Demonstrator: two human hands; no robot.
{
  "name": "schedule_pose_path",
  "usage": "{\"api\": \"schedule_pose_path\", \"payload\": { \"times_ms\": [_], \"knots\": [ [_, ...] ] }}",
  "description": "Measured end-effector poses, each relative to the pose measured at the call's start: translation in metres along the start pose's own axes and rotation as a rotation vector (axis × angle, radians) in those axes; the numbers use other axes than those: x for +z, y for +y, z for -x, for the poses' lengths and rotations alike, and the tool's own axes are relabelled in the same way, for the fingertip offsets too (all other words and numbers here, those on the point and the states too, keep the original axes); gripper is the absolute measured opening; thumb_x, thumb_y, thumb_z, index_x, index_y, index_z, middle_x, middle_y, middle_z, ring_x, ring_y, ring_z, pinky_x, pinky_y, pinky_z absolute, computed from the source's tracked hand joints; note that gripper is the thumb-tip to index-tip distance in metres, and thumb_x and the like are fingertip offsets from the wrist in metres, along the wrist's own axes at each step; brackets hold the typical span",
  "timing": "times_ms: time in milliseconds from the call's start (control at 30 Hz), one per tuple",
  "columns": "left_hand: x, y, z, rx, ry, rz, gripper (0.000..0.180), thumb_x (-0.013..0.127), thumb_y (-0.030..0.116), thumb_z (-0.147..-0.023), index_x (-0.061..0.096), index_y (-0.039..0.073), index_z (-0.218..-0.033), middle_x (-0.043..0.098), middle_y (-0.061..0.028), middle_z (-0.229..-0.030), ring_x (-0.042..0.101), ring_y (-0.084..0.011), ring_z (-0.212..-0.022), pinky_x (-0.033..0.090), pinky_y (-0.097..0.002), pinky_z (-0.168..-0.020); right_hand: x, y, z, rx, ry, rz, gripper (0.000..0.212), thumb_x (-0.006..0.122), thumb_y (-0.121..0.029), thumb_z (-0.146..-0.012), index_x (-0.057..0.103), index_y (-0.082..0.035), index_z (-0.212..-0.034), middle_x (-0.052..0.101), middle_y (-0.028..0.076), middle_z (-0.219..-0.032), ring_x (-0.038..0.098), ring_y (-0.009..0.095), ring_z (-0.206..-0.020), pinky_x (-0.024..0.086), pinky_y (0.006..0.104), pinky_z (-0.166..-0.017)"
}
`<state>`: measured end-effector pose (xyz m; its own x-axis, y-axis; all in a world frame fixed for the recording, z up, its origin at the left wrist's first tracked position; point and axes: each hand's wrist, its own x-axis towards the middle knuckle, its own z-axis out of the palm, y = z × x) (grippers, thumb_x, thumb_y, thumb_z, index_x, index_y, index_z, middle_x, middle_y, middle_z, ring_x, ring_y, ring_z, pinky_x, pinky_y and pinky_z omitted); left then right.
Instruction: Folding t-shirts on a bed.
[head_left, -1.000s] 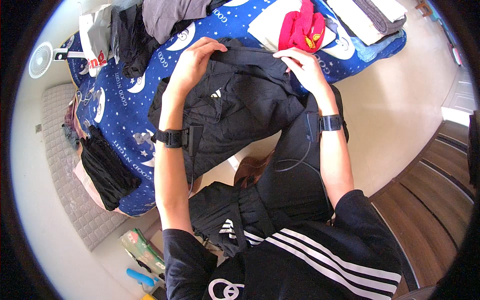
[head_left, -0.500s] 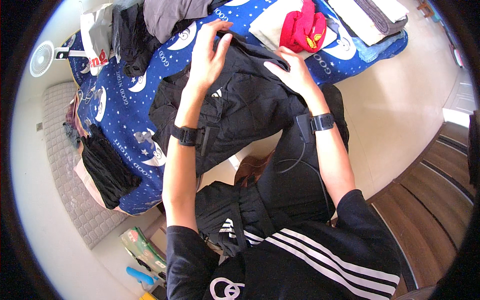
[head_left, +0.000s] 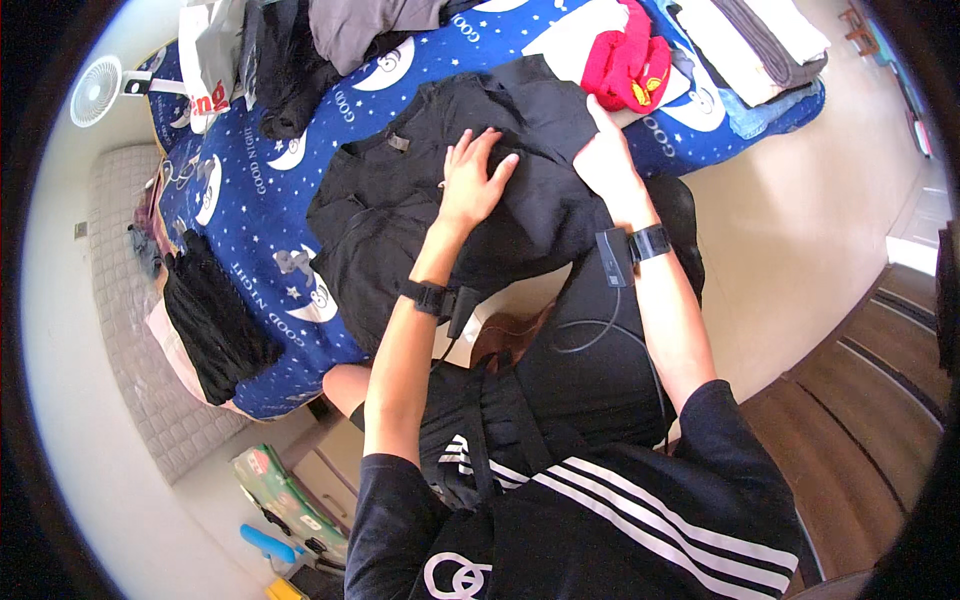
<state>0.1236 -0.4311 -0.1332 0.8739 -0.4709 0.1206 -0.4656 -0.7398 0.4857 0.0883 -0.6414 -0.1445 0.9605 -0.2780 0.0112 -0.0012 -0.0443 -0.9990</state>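
One left hand (head_left: 473,185) palm down, fingers and thumb spread, flat on a black top (head_left: 385,230) and gripping nothing by the look of it. Right hand (head_left: 607,160) at the top's right edge, one digit stretched out, the others curled; whether pinching the cloth, impossible to tell. Black top lying partly on the near side of the bed, partly over the lap, neckline toward the upper left.

Largely spread out, as far as can be judged; creases left in the cloth, lower edge bunched, no neat fold visible yet. Farther off, at the bed's right end, a folded stack (head_left: 752,45) in white and dark grey, seemingly finished, above blue denim (head_left: 765,112). Beside it, a red garment (head_left: 612,75) bundled on white cloth (head_left: 562,42). Toward the far left, a loose grey garment (head_left: 365,25) and a black heap (head_left: 290,105), apparently unsorted.

Writing: a small pale neck label (head_left: 398,143) on the top, too small to read; white lettering among moons and stars, repeated across the blue bedspread (head_left: 262,228); large red letters on a white bag (head_left: 212,55); white stripes and a looped emblem on the wearer's black T-shirt (head_left: 640,470).
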Motion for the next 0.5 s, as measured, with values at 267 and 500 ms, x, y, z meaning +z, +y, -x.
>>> {"api": "schedule_pose_path", "payload": {
  "times_ms": [267,500],
  "knots": [
    [0.016,-0.019,-0.060,0.198,0.087,-0.114,0.044,0.049,0.026,-0.094,0.047,0.003,-0.131,0.045,-0.0154,-0.138,0.037,-0.0371,-0.130,0.029,-0.0434,-0.108,-0.001,0.005,0.010,-0.024,0.076,0.238,0.071,0.050,0.020,-0.072,0.038,0.001,-0.139,0.060,0.014,-0.110,0.059,0.015,-0.090,0.047,0.0222,-0.080],
    [0.035,-0.017,-0.094,0.001,-0.053,-0.308,0.065,0.044,0.057,-0.090,0.041,0.014,-0.139,0.032,-0.0037,-0.150,0.038,-0.0313,-0.128,0.033,-0.0514,-0.100,-0.005,-0.027,0.010,-0.170,0.044,0.074,0.040,0.043,-0.007,-0.093,0.047,0.003,-0.132,0.046,0.015,-0.138,0.043,0.022,-0.127,0.028,0.0286,-0.108]
  ]
}}
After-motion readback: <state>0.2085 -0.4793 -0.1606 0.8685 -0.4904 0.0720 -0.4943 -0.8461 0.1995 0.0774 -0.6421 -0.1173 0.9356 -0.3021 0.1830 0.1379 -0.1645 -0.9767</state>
